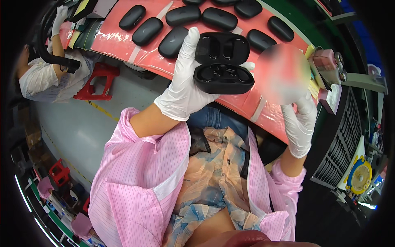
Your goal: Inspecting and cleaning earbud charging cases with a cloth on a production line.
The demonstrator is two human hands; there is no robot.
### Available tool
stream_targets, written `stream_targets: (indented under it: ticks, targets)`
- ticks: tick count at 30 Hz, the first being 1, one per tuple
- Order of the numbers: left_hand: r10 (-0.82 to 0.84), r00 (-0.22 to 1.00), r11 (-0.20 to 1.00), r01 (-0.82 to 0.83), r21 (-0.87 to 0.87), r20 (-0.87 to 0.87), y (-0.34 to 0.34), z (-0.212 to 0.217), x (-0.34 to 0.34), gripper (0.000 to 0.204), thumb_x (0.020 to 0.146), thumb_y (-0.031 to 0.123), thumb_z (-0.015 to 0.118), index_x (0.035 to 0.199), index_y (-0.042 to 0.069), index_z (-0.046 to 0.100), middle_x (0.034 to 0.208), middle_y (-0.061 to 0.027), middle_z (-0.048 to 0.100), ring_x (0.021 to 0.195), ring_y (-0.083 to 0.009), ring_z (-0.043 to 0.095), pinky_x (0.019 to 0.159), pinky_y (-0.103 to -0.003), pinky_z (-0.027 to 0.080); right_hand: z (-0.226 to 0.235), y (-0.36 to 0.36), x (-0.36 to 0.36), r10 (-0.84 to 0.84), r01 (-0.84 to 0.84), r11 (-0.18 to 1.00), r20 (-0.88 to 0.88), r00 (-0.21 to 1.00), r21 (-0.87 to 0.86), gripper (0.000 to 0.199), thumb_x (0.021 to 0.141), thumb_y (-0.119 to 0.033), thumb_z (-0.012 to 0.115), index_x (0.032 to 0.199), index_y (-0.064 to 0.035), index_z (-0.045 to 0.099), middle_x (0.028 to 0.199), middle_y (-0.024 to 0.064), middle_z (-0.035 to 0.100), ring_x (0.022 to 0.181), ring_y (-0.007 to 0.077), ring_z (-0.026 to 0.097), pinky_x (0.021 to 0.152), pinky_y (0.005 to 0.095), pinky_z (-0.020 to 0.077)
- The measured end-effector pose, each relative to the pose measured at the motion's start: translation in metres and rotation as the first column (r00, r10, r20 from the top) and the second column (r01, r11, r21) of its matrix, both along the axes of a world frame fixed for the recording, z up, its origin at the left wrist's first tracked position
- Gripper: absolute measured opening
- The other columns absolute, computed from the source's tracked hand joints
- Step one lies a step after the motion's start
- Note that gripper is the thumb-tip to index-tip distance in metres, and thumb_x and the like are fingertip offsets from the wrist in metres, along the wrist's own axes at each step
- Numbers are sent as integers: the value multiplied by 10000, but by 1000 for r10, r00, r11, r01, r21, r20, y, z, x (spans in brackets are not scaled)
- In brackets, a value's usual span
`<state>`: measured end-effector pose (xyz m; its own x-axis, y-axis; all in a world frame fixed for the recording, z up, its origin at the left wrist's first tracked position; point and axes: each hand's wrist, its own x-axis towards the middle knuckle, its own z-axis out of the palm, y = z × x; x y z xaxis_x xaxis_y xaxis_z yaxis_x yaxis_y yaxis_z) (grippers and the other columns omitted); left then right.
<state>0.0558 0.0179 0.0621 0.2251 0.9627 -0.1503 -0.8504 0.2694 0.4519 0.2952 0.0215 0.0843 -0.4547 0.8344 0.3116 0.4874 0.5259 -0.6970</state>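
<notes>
My left hand (pixel 181 88), in a white glove, grips a black earbud case (pixel 224 86) from its left side and below, thumb up along the raised lid. The case's lid (pixel 242 43) is flipped up, showing two dark hollows inside. In the lower half sit dark shapes that look like earbuds. My right hand (pixel 299 125), also gloved in white, is raised over the right part of the bench. A blurred round patch covers its fingertips and whatever is there, so I cannot tell if it holds anything.
Several closed black cases (pixel 183 15) lie across the pink bench mat (pixel 111 39). At the right end stand a pinkish container (pixel 323 61) and yellow papers. Left of me are a red stool (pixel 103 80) and another person's gloved hand (pixel 61 16). A yellow fan (pixel 360 177) stands at far right.
</notes>
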Motion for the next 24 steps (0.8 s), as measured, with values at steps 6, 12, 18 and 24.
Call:
stream_targets:
  ticks: [6, 12, 18, 24]
  targets:
    - [-104, 983, 981, 127, -150, 154, -5, -1, -1, 724, 918, 679, 425, 1342, 97, 502, 1177, -143, 642, 1060, -313, 657, 920, -443, 567, -59, -27, -13, -556, 195, 747, -436, 707, -636, 262, 910, -99, 652, 1135, 36, 656, 986, 42, 633, 799, 103, 570, 739, 226, 451]
    - [-141, 969, 962, 182, -202, 201, -10, -2, -1, 771, 919, 663, 434, 1363, 35, 494, 1245, -268, 588, 1130, -424, 601, 971, -470, 533, -71, -30, -16, -471, 55, 756, -484, 737, -653, 236, 912, -87, 641, 1128, 3, 667, 998, 24, 629, 821, 93, 535, 792, 242, 446]
    - [-148, 972, 967, 180, -178, 182, -12, -1, 1, 758, 921, 660, 429, 1370, 51, 493, 1248, -263, 589, 1136, -441, 591, 977, -495, 523, -75, -35, -18, -489, 89, 757, -472, 734, -647, 217, 909, -88, 647, 1101, 10, 671, 993, 18, 626, 837, 93, 520, 798, 236, 436]
    - [-206, 964, 945, 241, -220, 170, -17, -4, 8, 750, 930, 667, 401, 1367, 65, 498, 1249, -244, 598, 1116, -408, 614, 958, -502, 529, -45, 2, -15, -235, 254, 964, -194, 952, 78, 195, 922, -9, 586, 1092, -31, 682, 982, 60, 632, 844, 126, 580, 750, 259, 458]
